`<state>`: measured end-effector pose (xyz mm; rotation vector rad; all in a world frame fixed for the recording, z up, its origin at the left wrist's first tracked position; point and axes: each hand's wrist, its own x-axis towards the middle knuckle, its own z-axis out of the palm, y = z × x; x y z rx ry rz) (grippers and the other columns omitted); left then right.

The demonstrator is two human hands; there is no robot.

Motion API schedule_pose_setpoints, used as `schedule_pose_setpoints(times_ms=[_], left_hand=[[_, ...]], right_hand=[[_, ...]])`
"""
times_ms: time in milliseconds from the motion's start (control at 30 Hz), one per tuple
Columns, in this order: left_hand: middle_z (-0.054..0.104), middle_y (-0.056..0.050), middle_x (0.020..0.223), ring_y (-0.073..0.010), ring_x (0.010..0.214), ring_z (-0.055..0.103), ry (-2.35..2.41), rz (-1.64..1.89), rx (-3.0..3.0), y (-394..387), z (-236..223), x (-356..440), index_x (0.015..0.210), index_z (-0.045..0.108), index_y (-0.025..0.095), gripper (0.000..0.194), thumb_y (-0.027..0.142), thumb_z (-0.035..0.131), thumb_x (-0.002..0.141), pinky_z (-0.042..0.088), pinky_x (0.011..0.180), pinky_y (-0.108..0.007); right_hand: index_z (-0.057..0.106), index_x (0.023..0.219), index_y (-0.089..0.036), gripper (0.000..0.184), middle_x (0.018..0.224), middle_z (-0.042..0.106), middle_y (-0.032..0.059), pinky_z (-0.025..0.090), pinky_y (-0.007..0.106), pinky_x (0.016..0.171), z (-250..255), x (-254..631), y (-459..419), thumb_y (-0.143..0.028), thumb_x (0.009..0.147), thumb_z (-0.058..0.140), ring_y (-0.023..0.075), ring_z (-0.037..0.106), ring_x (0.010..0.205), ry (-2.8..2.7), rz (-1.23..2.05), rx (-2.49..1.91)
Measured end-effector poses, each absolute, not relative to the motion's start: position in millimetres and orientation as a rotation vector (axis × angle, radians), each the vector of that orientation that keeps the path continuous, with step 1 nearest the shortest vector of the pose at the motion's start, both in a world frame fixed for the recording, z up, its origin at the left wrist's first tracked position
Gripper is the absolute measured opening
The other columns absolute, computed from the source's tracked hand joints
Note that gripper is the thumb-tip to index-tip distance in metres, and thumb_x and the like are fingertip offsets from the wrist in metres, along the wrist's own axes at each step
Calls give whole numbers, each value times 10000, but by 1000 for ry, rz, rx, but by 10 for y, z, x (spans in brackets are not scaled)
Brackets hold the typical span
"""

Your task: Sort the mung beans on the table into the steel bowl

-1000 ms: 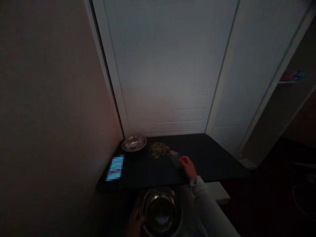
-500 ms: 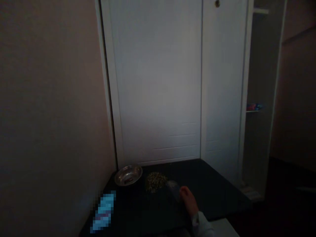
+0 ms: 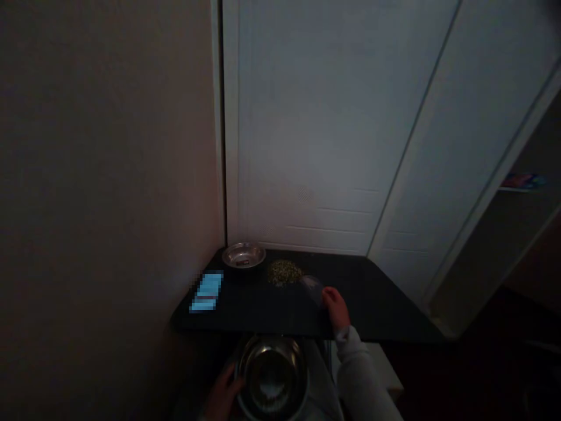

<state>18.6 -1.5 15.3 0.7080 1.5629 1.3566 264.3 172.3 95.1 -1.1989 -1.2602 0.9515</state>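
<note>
The room is very dim. My right hand (image 3: pixel 335 306) rests on a small black table (image 3: pixel 377 304), fingers curled on a pale, translucent thing (image 3: pixel 312 285) that I cannot make out. Just beyond it lies a small heap of greenish-yellow grains (image 3: pixel 284 272). My left hand (image 3: pixel 222 393) grips the left rim of a deep steel bowl (image 3: pixel 272 379), held below the table's front edge. A shallow steel dish (image 3: pixel 243 255) sits at the table's far left corner.
A glowing blue phone screen (image 3: pixel 207 292) lies on the table's left side, beside a beige wall (image 3: pixel 105 175). White wardrobe doors (image 3: pixel 324 128) stand behind the table. An open shelf (image 3: pixel 521 182) at right holds a coloured item.
The view tilted up and then back down, so the deep bowl and my left hand left the frame and returned. My right hand stays by the grain heap.
</note>
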Motion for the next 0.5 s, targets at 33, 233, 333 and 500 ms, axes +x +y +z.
schedule_pose_setpoints(times_ms=[33, 233, 333, 500], left_hand=[[621, -90, 958, -268, 1017, 478, 1573, 1341, 704, -7, 144, 191, 826, 629, 158, 369, 285, 638, 480, 355, 870, -384], [597, -110, 1012, -265, 1038, 460, 1569, 1322, 762, 8, 43, 199, 867, 621, 123, 397, 273, 619, 499, 331, 897, -364], [562, -114, 1073, -258, 1064, 437, 1552, 1335, 755, -22, 9, 203, 937, 593, 113, 439, 263, 598, 524, 324, 906, -354], [546, -108, 1098, -239, 1069, 436, 1541, 1368, 747, -72, 7, 177, 992, 564, 102, 453, 216, 581, 554, 333, 904, -323]], right_hand=[[483, 702, -174, 302, 511, 468, -36, 335, 225, 453, 948, 2637, 1725, -446, 574, 504, 101, 418, 466, -1259, 952, -1203], [494, 734, -167, 262, 587, 509, -17, 362, 226, 504, 888, 2309, 1809, -403, 623, 469, 104, 453, 526, -1444, 888, -1176], [517, 736, -170, 229, 644, 547, 6, 388, 245, 596, 896, 1971, 1867, -368, 667, 425, 123, 495, 612, -1601, 771, -1241], [520, 831, -178, 203, 778, 583, 39, 391, 249, 673, 961, 1564, 1933, -286, 721, 389, 134, 523, 714, -1707, 672, -1352]])
